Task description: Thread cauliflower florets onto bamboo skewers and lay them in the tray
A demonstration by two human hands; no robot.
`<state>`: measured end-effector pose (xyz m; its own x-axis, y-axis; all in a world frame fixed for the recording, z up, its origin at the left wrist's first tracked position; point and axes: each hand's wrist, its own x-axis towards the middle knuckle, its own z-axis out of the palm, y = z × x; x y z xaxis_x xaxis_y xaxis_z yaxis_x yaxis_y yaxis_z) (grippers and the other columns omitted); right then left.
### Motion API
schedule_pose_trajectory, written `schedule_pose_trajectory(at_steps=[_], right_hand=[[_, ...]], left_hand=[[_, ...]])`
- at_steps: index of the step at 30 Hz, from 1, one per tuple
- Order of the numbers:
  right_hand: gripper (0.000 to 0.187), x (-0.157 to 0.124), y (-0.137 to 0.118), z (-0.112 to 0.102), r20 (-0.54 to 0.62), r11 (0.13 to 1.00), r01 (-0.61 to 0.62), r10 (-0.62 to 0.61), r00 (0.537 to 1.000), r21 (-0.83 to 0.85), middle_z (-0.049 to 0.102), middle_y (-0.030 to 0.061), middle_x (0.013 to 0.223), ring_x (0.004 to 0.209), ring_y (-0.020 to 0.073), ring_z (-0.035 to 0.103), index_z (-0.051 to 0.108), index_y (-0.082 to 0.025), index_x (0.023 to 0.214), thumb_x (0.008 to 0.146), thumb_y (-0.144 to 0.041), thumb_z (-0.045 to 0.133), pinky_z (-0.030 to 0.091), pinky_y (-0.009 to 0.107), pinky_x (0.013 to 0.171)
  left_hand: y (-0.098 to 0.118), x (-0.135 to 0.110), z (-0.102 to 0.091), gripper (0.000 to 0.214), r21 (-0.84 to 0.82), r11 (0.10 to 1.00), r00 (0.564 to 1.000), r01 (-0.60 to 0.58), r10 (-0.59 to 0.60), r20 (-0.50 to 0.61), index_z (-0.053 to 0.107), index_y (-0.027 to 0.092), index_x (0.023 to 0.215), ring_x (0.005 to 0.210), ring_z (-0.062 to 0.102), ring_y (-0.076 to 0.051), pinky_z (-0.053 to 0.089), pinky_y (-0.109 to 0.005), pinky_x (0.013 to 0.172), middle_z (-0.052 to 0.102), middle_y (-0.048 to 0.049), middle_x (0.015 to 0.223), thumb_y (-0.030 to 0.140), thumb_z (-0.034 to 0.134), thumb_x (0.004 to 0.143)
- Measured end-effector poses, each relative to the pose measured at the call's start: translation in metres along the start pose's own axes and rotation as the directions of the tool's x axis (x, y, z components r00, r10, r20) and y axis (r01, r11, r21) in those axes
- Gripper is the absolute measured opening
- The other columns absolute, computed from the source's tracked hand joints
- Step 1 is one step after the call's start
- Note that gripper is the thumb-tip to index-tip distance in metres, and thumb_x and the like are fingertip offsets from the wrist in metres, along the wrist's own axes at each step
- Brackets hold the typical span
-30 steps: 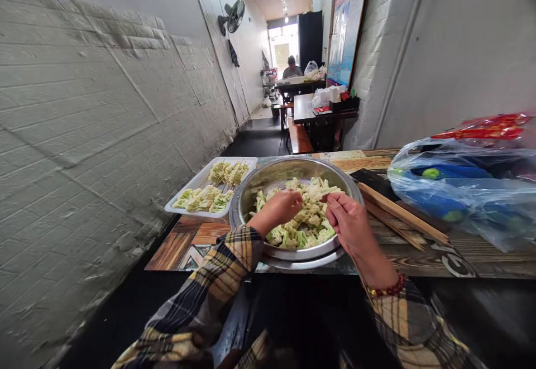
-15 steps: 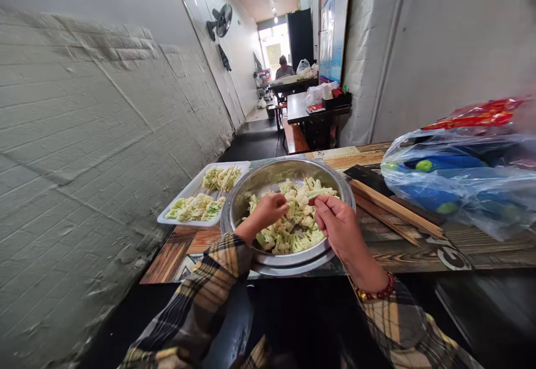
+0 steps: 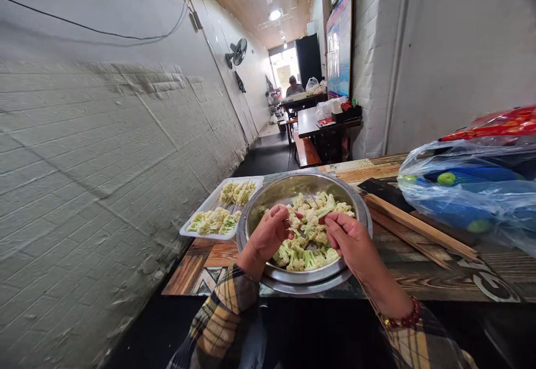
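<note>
Where I sit at the bench (image 3: 419,279), a clear plastic bag (image 3: 469,190) with blue and green contents takes up its right end. A steel bowl (image 3: 268,199) stands at the near edge directly before me, holding a pile of cauliflower florets (image 3: 304,256). A white tray (image 3: 206,208) lies just beside the bowl on its left, carrying skewered cauliflower. A bundle of bamboo skewers (image 3: 414,225) lies between bowl and bag. Both my hands are inside the bowl, over the pile. The left hand (image 3: 270,235) has its fingers curled, pinching a floret. The right hand (image 3: 349,240) has thumb and fingers drawn together on another. Whether the right hand also grips a skewer, I cannot tell.
</note>
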<state>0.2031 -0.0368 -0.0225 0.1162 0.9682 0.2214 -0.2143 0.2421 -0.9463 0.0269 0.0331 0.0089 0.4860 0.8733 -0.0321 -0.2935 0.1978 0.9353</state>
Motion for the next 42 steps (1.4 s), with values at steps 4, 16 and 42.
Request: schedule_pose_trajectory(at_steps=[4,16,42], right_hand=[[0.027,-0.001,0.0,0.0,0.039,0.999,-0.026,0.027,0.999,-0.031,0.041,-0.0087,0.047,0.039,0.0057,0.031,0.057,-0.017,0.087,0.088,-0.043,0.051,0.022,0.019,0.038],[0.026,-0.005,-0.005,0.003,0.205,0.974,-0.058,0.104,0.973,-0.22,0.044,-0.0079,0.048,0.038,0.0054,0.034,0.057,-0.017,0.086,0.09,-0.042,0.048,0.026,0.017,0.036],[0.02,-0.01,-0.007,0.022,0.375,0.643,0.3,-0.021,0.927,-0.705,0.05,-0.0029,0.058,0.056,0.014,0.049,0.061,-0.019,0.089,0.09,-0.032,0.047,0.038,0.025,0.057]], left_hand=[[-0.003,-0.002,0.002,0.026,-0.075,0.997,0.997,-0.03,0.024,-0.073,0.057,0.015,0.081,0.064,0.06,-0.01,0.052,-0.022,0.058,0.063,-0.0029,0.079,0.038,0.068,0.076],[-0.004,-0.005,0.005,0.034,-0.003,0.978,0.941,-0.209,0.2,-0.271,0.055,0.017,0.081,0.055,0.056,-0.007,0.053,-0.025,0.057,0.054,0.0056,0.071,0.017,0.079,0.057],[-0.008,-0.008,-0.007,0.035,-0.243,0.961,0.958,-0.134,0.063,-0.28,0.054,0.015,0.073,0.061,0.067,-0.015,0.05,-0.027,0.066,0.064,0.0004,0.067,0.026,0.082,0.056]])
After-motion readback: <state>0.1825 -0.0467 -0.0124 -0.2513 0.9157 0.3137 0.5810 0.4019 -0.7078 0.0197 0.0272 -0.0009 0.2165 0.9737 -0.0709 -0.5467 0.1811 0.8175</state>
